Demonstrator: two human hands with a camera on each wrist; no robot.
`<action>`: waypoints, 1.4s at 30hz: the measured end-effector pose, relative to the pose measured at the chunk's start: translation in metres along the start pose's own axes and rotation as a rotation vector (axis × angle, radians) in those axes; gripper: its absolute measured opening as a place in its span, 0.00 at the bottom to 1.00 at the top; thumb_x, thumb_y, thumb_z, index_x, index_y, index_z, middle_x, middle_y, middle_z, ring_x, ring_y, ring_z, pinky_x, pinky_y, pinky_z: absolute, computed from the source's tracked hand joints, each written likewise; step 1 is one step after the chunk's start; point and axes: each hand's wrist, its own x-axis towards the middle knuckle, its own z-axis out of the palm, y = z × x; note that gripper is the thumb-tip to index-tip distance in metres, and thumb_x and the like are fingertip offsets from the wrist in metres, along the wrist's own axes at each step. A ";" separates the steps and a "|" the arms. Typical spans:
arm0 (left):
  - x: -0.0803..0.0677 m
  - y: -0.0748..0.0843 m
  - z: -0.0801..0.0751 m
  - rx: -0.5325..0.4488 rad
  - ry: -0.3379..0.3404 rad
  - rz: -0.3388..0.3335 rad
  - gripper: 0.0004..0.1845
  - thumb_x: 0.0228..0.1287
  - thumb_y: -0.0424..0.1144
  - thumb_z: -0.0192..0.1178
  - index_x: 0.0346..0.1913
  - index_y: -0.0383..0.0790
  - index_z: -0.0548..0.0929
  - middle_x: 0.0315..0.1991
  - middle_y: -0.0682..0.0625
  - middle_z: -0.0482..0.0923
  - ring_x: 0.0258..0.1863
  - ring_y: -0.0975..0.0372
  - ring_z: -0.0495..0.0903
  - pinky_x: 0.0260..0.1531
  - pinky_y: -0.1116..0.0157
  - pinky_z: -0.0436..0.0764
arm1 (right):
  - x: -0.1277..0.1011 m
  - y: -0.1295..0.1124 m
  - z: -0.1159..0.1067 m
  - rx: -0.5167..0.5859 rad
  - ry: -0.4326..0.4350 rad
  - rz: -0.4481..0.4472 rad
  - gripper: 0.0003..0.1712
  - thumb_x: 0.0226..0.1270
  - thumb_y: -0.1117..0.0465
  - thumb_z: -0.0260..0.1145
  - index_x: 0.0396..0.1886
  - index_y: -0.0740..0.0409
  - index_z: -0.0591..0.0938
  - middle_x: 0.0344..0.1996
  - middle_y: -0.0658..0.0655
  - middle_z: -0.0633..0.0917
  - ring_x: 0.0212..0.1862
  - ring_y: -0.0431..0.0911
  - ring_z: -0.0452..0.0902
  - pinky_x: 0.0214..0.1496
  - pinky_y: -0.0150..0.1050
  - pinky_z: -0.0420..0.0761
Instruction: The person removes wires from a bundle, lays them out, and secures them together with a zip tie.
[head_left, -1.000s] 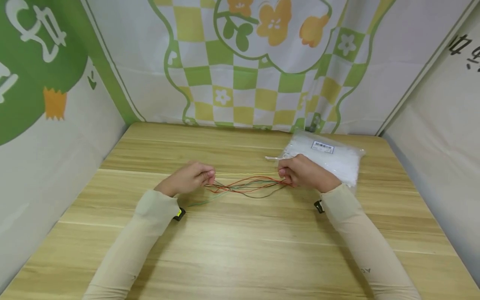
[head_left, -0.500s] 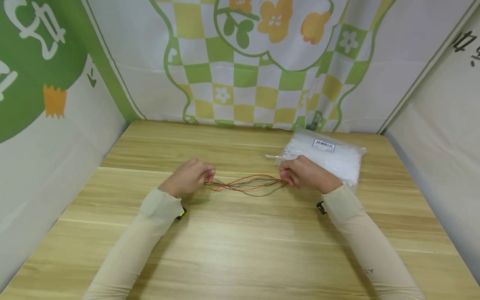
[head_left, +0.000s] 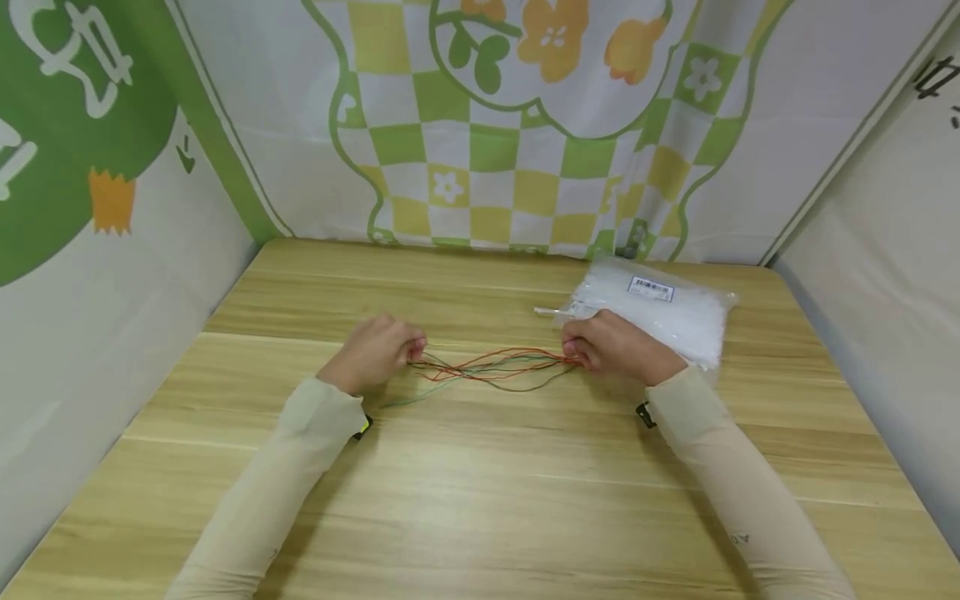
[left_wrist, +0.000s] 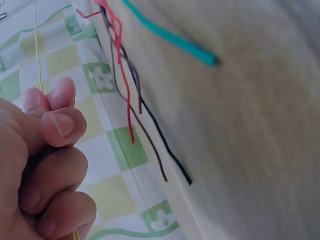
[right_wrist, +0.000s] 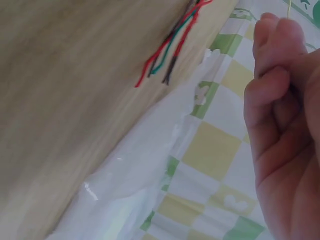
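The left hand (head_left: 375, 358) is curled low over the wooden table (head_left: 480, 500), left of the middle, with its fingers (left_wrist: 55, 125) folded together and thumb pressed against them. The left wrist view shows a thin yellow wire (left_wrist: 36, 55) running up out of that pinch. The right hand (head_left: 611, 346) sits to the right at about the same depth, its fingers (right_wrist: 272, 60) also bent tight; in the right wrist view the same yellow wire (right_wrist: 289, 7) leaves the fingertips at the top edge, so both hands are clamped on its two ends. In the head view this wire is too faint to make out between the hands.

A loose bundle of wires (head_left: 491, 368), red, green and dark, lies on the table between the two hands, its strands crossing one another. Their ends reach the fingers on both sides, but whether the hands touch them cannot be told.

A clear plastic bag (head_left: 660, 308) of white contents with a small label lies at the far right of the table, just behind the right hand. A patterned cloth wall (head_left: 487, 125) with green and yellow checks stands at the far side.
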 end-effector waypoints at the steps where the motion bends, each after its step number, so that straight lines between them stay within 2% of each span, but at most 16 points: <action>1: -0.001 0.001 0.000 0.011 -0.007 -0.006 0.20 0.72 0.23 0.55 0.24 0.47 0.81 0.22 0.56 0.81 0.23 0.66 0.74 0.26 0.66 0.73 | 0.001 0.001 0.001 -0.016 0.002 -0.006 0.20 0.76 0.71 0.62 0.21 0.52 0.76 0.15 0.41 0.70 0.19 0.30 0.62 0.28 0.29 0.69; 7: -0.001 0.006 -0.001 0.032 -0.065 -0.032 0.20 0.75 0.26 0.56 0.24 0.47 0.78 0.20 0.58 0.74 0.23 0.65 0.71 0.29 0.65 0.72 | 0.003 0.001 0.000 -0.041 -0.025 0.031 0.18 0.75 0.69 0.66 0.22 0.53 0.79 0.16 0.41 0.71 0.21 0.32 0.63 0.30 0.30 0.70; 12: 0.001 0.010 -0.006 0.023 -0.123 0.002 0.18 0.72 0.23 0.54 0.25 0.46 0.78 0.21 0.58 0.73 0.24 0.65 0.69 0.30 0.64 0.71 | 0.004 0.001 -0.001 -0.051 -0.053 0.055 0.17 0.75 0.67 0.68 0.23 0.54 0.79 0.18 0.42 0.72 0.23 0.35 0.64 0.32 0.33 0.71; 17: 0.001 0.013 -0.010 0.023 -0.207 0.008 0.19 0.79 0.31 0.54 0.24 0.47 0.75 0.21 0.57 0.71 0.23 0.65 0.67 0.32 0.63 0.72 | 0.005 0.001 0.001 -0.052 -0.100 0.095 0.14 0.75 0.64 0.69 0.25 0.53 0.82 0.21 0.44 0.76 0.27 0.38 0.68 0.35 0.36 0.74; 20: 0.000 0.014 -0.011 -0.010 -0.264 -0.037 0.19 0.82 0.37 0.53 0.26 0.46 0.76 0.21 0.57 0.73 0.22 0.66 0.67 0.32 0.64 0.71 | 0.005 -0.001 0.002 -0.046 -0.119 0.115 0.14 0.76 0.64 0.68 0.26 0.52 0.82 0.22 0.44 0.77 0.28 0.39 0.69 0.36 0.36 0.74; 25: -0.002 0.012 -0.014 -0.048 -0.320 -0.128 0.17 0.83 0.37 0.51 0.30 0.46 0.79 0.26 0.56 0.77 0.26 0.64 0.71 0.37 0.62 0.74 | 0.004 -0.002 0.002 -0.037 -0.130 0.123 0.14 0.76 0.64 0.68 0.26 0.53 0.83 0.21 0.44 0.77 0.27 0.38 0.68 0.34 0.35 0.73; 31: -0.005 0.009 -0.016 -0.040 -0.332 -0.179 0.16 0.84 0.38 0.49 0.34 0.46 0.82 0.31 0.55 0.81 0.31 0.62 0.75 0.46 0.56 0.79 | 0.003 -0.004 0.000 -0.045 -0.139 0.142 0.14 0.76 0.62 0.68 0.26 0.54 0.83 0.20 0.45 0.76 0.25 0.37 0.66 0.32 0.34 0.70; 37: -0.008 0.008 -0.019 -0.036 -0.326 -0.207 0.20 0.86 0.40 0.45 0.28 0.47 0.75 0.25 0.54 0.74 0.26 0.62 0.70 0.39 0.58 0.75 | -0.001 -0.002 -0.005 -0.044 -0.149 0.218 0.13 0.76 0.58 0.69 0.27 0.54 0.84 0.21 0.45 0.79 0.24 0.37 0.67 0.31 0.33 0.70; 42: -0.011 0.005 -0.022 -0.029 -0.314 -0.238 0.22 0.86 0.39 0.44 0.26 0.47 0.72 0.23 0.53 0.69 0.24 0.62 0.67 0.34 0.61 0.72 | -0.003 -0.001 -0.006 -0.038 -0.144 0.224 0.13 0.76 0.59 0.69 0.28 0.54 0.85 0.20 0.45 0.79 0.23 0.37 0.67 0.30 0.33 0.71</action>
